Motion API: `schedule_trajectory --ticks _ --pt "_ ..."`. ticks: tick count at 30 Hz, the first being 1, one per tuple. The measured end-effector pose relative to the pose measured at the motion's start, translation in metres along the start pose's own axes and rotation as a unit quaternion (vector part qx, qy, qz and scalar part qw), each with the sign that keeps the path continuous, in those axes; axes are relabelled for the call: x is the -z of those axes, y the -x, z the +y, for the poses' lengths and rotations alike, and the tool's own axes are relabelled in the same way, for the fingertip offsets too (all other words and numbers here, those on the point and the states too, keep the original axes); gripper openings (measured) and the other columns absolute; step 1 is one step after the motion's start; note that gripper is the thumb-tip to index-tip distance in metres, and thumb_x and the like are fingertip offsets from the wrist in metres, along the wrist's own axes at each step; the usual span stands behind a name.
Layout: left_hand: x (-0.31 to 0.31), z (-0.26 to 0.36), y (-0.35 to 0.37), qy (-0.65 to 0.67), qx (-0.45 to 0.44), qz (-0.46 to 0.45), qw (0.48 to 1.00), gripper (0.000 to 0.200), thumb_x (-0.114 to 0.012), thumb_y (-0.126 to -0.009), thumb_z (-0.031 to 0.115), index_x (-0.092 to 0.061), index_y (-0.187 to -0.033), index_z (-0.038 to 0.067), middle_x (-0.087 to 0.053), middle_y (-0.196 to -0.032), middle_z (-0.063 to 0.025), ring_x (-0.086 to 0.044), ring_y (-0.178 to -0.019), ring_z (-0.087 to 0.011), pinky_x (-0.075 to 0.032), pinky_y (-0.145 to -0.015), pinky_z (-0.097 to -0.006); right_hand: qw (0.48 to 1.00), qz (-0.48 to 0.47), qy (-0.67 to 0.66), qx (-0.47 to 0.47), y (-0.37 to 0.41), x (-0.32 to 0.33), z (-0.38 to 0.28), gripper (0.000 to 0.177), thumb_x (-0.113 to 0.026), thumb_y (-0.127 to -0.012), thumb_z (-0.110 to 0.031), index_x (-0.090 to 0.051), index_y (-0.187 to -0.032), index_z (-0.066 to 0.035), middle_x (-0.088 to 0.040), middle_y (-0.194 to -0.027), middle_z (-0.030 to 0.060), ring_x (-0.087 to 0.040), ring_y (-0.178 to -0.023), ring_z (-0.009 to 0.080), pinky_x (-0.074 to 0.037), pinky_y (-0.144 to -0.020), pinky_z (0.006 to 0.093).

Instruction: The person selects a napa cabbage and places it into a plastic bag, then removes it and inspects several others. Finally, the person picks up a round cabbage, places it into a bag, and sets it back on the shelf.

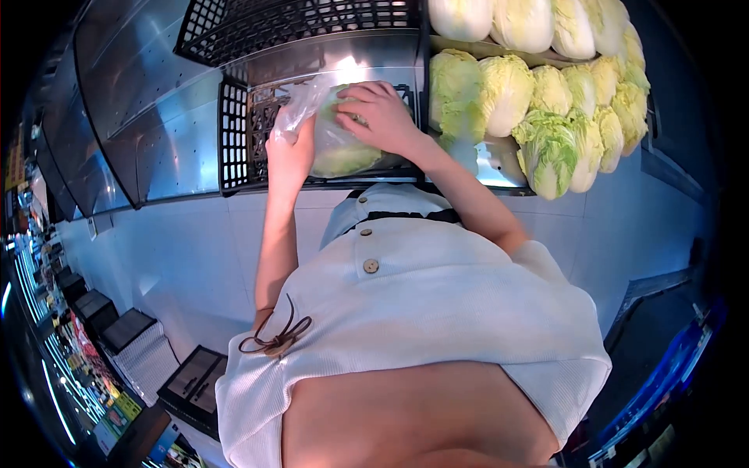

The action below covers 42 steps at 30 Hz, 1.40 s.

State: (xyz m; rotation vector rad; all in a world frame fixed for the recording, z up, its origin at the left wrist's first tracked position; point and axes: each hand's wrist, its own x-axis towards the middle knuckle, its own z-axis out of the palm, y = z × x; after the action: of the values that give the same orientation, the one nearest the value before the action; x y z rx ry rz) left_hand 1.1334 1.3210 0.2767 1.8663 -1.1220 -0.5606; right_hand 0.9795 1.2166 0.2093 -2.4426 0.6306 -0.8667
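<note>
A pale green leafy vegetable, perhaps a cabbage, lies inside a clear plastic bag over a black crate. My left hand is closed on the gathered top of the bag, at the vegetable's left side. On the bag's upper right rests my right hand, palm down, its fingers spread and slightly bent over the wrapped vegetable. Part of the vegetable is hidden under that hand.
To the right, napa cabbages stand in rows on a shelf. Another black crate sits behind. Metal shelving runs along the left. Boxes stand on the floor at lower left.
</note>
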Motion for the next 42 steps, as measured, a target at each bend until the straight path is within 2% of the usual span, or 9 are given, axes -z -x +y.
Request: schedule_trajectory --ticks 11,14,19,22,26,32,34,38,42 --pt "-0.008 0.010 0.009 0.034 -0.060 -0.044 0.997 0.031 -0.062 -0.092 0.013 -0.057 -0.120 0.001 -0.064 -0.110 -0.0113 -0.060 -0.100 -0.0179 -0.046 -0.090 -0.0299 0.996 -0.062 0.071 0.002 0.015 -0.006 -0.008 0.031 -0.057 -0.089 -0.024 -0.064 -0.120 -0.024 -0.052 -0.138 -0.0021 -0.039 -0.133 0.0277 -0.019 -0.113 0.0534" --pt "-0.005 0.013 0.019 0.034 -0.136 -0.025 0.990 0.030 -0.063 -0.091 0.010 -0.057 -0.119 0.001 -0.064 -0.109 -0.0102 -0.059 -0.101 -0.0163 -0.046 -0.090 -0.0298 0.994 -0.082 0.060 -0.026 0.017 -0.009 -0.009 0.035 -0.058 -0.086 -0.019 -0.061 -0.121 -0.019 -0.058 -0.127 0.0035 -0.042 -0.131 0.0277 -0.021 -0.112 0.0476" --pt "0.007 0.011 0.036 -0.151 -0.190 0.016 0.970 0.037 -0.070 -0.087 0.024 -0.062 -0.116 0.004 -0.059 -0.117 -0.0180 -0.055 -0.106 -0.0318 -0.044 -0.093 -0.0376 0.995 -0.059 0.066 -0.050 0.022 -0.006 -0.017 0.037 -0.057 -0.088 -0.015 -0.058 -0.125 -0.019 -0.058 -0.128 0.0022 -0.043 -0.131 0.0261 -0.022 -0.112 0.0489" --pt "0.011 0.016 0.052 -0.216 -0.177 0.082 0.957 0.043 -0.074 -0.075 0.009 -0.060 -0.116 0.006 -0.053 -0.115 -0.0187 -0.045 -0.107 -0.0348 -0.039 -0.097 -0.0433 0.997 -0.003 0.072 -0.018 0.036 -0.008 -0.024 0.038 -0.056 -0.088 -0.014 -0.057 -0.125 -0.017 -0.060 -0.125 0.0040 -0.045 -0.130 0.0269 -0.023 -0.111 0.0506" --pt "0.025 0.022 0.071 -0.180 -0.168 -0.004 0.969 0.053 -0.076 -0.074 0.008 -0.056 -0.124 0.008 -0.049 -0.116 -0.0185 -0.043 -0.106 -0.0347 -0.038 -0.095 -0.0428 1.000 0.014 0.013 0.002 0.067 0.016 -0.033 0.036 -0.055 -0.087 -0.010 -0.058 -0.124 -0.014 -0.059 -0.124 0.0076 -0.046 -0.128 0.0268 -0.026 -0.110 0.0479" --pt "0.039 0.034 0.084 -0.140 -0.209 -0.045 0.967 0.085 -0.086 -0.068 0.023 -0.042 -0.139 0.007 -0.051 -0.117 -0.0166 -0.047 -0.107 -0.0312 -0.038 -0.096 -0.0404 0.996 0.003 -0.059 -0.070 0.122 0.078 -0.070 0.026 -0.057 -0.085 -0.005 -0.066 -0.109 -0.011 -0.067 -0.103 0.0068 -0.059 -0.104 0.0250 -0.038 -0.099 0.0387" --pt "0.041 0.043 0.089 -0.170 -0.222 -0.033 0.959 0.086 -0.087 -0.068 0.025 -0.042 -0.139 0.009 -0.047 -0.126 -0.0167 -0.046 -0.112 -0.0319 -0.037 -0.100 -0.0404 0.989 0.055 -0.084 -0.107 0.147 0.081 -0.066 0.020 -0.058 -0.085 -0.002 -0.068 -0.101 -0.007 -0.067 -0.090 0.0089 -0.063 -0.085 0.0279 -0.047 -0.083 0.0362" --pt "0.031 0.063 0.097 -0.154 -0.225 -0.029 0.962 0.083 -0.086 -0.068 0.025 -0.043 -0.138 0.009 -0.046 -0.130 -0.0157 -0.045 -0.119 -0.0313 -0.038 -0.100 -0.0403 0.949 0.098 -0.173 -0.243 0.194 0.087 -0.046 0.021 -0.056 -0.084 0.003 -0.067 -0.101 -0.002 -0.066 -0.083 0.0135 -0.063 -0.073 0.0247 -0.050 -0.069 0.0325" --pt "0.007 0.060 0.094 -0.086 -0.140 -0.075 0.984 0.062 -0.080 -0.076 0.020 -0.052 -0.131 0.009 -0.055 -0.123 -0.0149 -0.060 -0.100 -0.0275 -0.048 -0.087 -0.0366 0.947 0.081 -0.167 -0.262 0.217 0.110 -0.019 0.024 -0.053 -0.083 0.004 -0.066 -0.102 -0.001 -0.066 -0.084 0.0128 -0.062 -0.073 0.0198 -0.049 -0.068 0.0305"
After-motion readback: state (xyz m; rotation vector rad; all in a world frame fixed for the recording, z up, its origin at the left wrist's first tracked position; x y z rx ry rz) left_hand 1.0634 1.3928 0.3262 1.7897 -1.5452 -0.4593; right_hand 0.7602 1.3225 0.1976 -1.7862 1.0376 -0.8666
